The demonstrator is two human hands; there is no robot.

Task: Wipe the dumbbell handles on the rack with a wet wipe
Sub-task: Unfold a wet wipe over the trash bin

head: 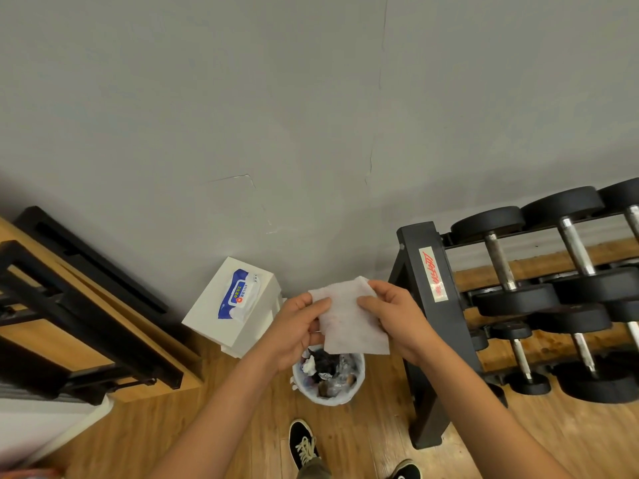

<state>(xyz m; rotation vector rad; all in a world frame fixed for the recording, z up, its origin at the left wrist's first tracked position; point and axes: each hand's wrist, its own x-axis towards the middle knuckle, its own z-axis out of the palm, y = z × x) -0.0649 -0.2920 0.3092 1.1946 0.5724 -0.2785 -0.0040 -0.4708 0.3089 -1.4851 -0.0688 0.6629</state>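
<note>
White wet wipe [349,319], rumpled, spread flat, pinched between both hands

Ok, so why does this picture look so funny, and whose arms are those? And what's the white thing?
There is no machine here. A person wears a camera on their head that looks down, so you see their own two arms and their shoes. The wide lens bends things a bit. The left hand and the right hand both pinch a white wet wipe and hold it spread out. Below it, on the wooden floor, stands a small bin full of rubbish. To the left, a blue pack of wipes lies on a white box. On the right is a black rack with dumbbells. Their metal handles are what gets wiped. The wipe is not touching them yet.
</note>
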